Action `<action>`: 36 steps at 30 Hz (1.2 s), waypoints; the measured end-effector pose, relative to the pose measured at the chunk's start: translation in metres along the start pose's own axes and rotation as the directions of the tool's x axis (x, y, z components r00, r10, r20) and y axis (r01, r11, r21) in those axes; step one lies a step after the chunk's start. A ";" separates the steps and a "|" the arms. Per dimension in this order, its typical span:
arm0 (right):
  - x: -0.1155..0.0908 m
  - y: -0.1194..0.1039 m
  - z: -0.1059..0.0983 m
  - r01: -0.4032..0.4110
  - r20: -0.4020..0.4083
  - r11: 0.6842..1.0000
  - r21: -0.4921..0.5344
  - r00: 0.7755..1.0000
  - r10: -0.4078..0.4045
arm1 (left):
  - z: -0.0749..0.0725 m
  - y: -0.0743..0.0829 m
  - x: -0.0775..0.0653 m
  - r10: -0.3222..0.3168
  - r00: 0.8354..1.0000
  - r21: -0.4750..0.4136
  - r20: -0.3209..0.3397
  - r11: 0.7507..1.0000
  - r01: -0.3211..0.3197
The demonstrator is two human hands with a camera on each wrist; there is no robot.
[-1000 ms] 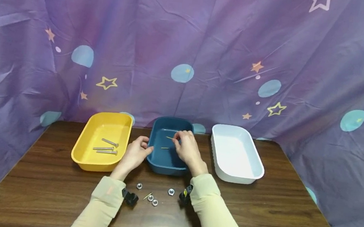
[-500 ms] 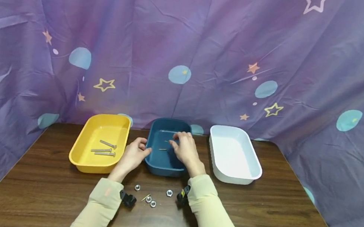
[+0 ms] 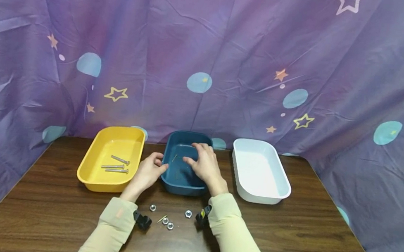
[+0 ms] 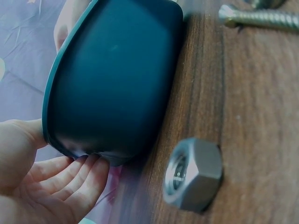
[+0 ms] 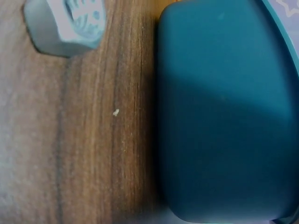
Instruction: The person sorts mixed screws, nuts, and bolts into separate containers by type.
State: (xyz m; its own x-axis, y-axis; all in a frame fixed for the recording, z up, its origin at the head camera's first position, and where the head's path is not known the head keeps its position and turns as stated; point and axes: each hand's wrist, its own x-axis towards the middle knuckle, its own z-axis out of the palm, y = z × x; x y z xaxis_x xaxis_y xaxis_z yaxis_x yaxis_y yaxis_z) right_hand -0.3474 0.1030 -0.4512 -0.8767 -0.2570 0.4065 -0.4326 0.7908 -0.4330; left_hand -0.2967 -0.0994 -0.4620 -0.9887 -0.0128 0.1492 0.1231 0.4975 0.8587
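My left hand (image 3: 147, 174) is at the left side of the dark blue tray (image 3: 184, 190). In the left wrist view its thumb lies over the rim and its fingers (image 4: 88, 179) press the outer wall, so it grips the edge. Over the inside of the tray is my right hand (image 3: 205, 166), thumb and fingers spread with nothing between them. One thin brass-coloured screw (image 3: 174, 158) lies in the tray left of the right thumb. A second thin screw (image 3: 176, 176), faint, lies nearer the front. The right wrist view shows only the tray's outer wall (image 5: 224, 116), not the hand.
A yellow tray (image 3: 89, 163) with several long bolts (image 3: 116, 170) stands left, a white tray (image 3: 262, 166) right. On the wooden table (image 3: 309, 238), several hex nuts (image 3: 188, 214) and a brass screw (image 3: 162, 219) lie in front. A purple curtain (image 3: 172, 56) hangs behind.
My right hand has let go of a thin screw, and its fingers have spread apart. The screws in the blue tray now lie at different angles. My left hand stays at the tray's edge.
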 end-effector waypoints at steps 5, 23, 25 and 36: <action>-0.001 0.002 -0.002 0.045 -0.094 0.998 0.031 0.995 -0.042 | 0.000 0.001 0.000 0.007 1.000 0.005 0.001 1.000 -0.007; -0.039 -0.030 -0.035 0.366 -0.278 0.922 0.125 0.905 -0.322 | -0.001 0.007 0.006 0.023 1.000 0.047 0.002 0.999 -0.023; -0.048 -0.037 -0.038 0.384 -0.244 0.912 0.143 0.907 -0.344 | -0.001 0.007 0.006 0.021 1.000 0.049 -0.003 0.999 -0.021; -0.088 -0.066 -0.031 0.462 0.029 0.817 0.344 0.865 -0.502 | -0.003 -0.001 0.002 0.017 1.000 0.050 0.001 0.999 -0.017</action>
State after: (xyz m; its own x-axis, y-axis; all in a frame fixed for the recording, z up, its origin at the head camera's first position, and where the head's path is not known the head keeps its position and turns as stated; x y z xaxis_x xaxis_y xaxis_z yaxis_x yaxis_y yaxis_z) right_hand -0.2353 0.0911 -0.4335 -0.5472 -0.6350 0.5453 -0.8313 0.3364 -0.4425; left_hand -0.2981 -0.1022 -0.4612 -0.9866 -0.0033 0.1632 0.1355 0.5407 0.8302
